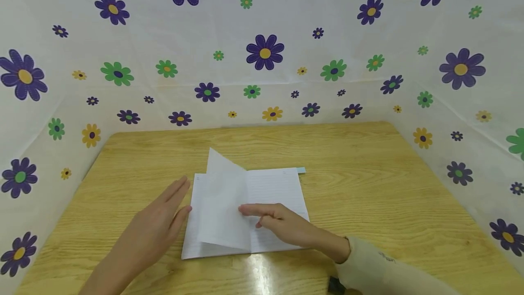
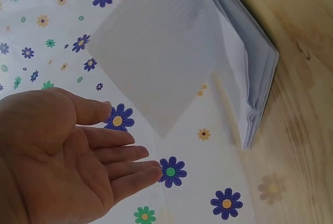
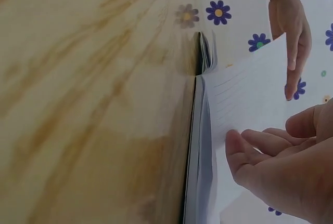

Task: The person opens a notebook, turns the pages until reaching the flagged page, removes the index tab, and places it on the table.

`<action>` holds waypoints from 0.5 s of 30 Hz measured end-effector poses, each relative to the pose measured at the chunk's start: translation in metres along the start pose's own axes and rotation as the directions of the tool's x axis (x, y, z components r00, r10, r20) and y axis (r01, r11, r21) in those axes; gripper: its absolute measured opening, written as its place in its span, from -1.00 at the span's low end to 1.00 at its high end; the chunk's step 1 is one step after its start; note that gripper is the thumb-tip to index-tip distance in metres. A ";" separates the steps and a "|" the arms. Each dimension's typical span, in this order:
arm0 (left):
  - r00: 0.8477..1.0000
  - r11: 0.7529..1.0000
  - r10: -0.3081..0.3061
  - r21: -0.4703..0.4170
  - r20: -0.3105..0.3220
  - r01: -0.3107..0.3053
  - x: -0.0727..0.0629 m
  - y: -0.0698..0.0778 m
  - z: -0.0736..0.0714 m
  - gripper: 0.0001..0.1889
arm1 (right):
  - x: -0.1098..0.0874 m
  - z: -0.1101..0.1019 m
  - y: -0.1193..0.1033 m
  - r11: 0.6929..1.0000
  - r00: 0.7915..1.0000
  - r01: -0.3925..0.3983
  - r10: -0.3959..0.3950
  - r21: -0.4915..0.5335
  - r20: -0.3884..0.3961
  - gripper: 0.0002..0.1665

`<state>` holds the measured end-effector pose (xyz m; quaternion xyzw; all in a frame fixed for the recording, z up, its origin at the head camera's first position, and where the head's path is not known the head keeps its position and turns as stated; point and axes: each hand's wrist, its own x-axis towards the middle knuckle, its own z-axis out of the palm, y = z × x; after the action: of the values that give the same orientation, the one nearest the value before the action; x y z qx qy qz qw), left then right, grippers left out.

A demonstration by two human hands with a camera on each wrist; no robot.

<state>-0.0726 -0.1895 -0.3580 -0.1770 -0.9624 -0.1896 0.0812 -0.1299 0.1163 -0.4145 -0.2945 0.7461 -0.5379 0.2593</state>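
One left hand (image 1: 153, 226) and one right hand (image 1: 288, 226) make two. There is one notebook (image 1: 276, 192), one raised page (image 1: 223, 208), one blue tab (image 1: 301, 170), one sleeve (image 1: 380, 265), one dark object (image 1: 335, 286) and one table (image 1: 352, 163).

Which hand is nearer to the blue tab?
Right. The right hand is over the notebook, on the near side of the blue tab; the left hand is farther, by the notebook's left edge.

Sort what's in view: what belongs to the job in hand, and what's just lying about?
In the job:
- open notebook
- its raised page
- left hand
- right hand

Just there:
- wooden tabletop
- flowered cloth
- dark item at the bottom edge, too cut off to identify
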 end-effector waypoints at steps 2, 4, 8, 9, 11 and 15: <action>1.000 1.000 0.002 -0.003 0.007 -0.002 0.000 0.000 0.001 -0.41 | 0.000 0.000 0.001 1.000 1.000 0.001 -0.001 -0.013 0.004 -0.38; 1.000 1.000 0.002 -0.009 0.016 -0.002 0.001 0.000 0.002 -0.40 | 0.000 0.001 0.001 1.000 1.000 -0.012 0.012 -0.029 0.007 -0.39; 0.999 1.000 0.004 -0.004 0.046 -0.004 0.002 0.000 0.009 -0.38 | 0.000 0.001 0.001 0.997 0.999 -0.045 0.047 -0.060 0.021 -0.41; 0.998 1.000 0.009 0.000 0.059 -0.009 0.003 0.000 0.012 -0.38 | 0.000 0.001 0.001 0.996 0.998 -0.051 0.053 -0.070 0.026 -0.41; 0.996 1.000 0.021 0.010 0.088 -0.022 0.004 0.000 0.017 -0.38 | 0.000 0.002 0.001 0.994 0.997 -0.058 0.062 -0.094 0.038 -0.40; 0.990 0.999 0.052 -0.021 0.134 -0.049 0.005 -0.002 0.028 -0.36 | 0.001 0.001 0.002 0.988 0.996 -0.054 0.064 -0.148 0.062 -0.40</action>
<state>-0.0799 -0.1785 -0.3826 -0.2143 -0.9591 -0.1838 0.0194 -0.1296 0.1152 -0.4166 -0.3080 0.7828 -0.4640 0.2776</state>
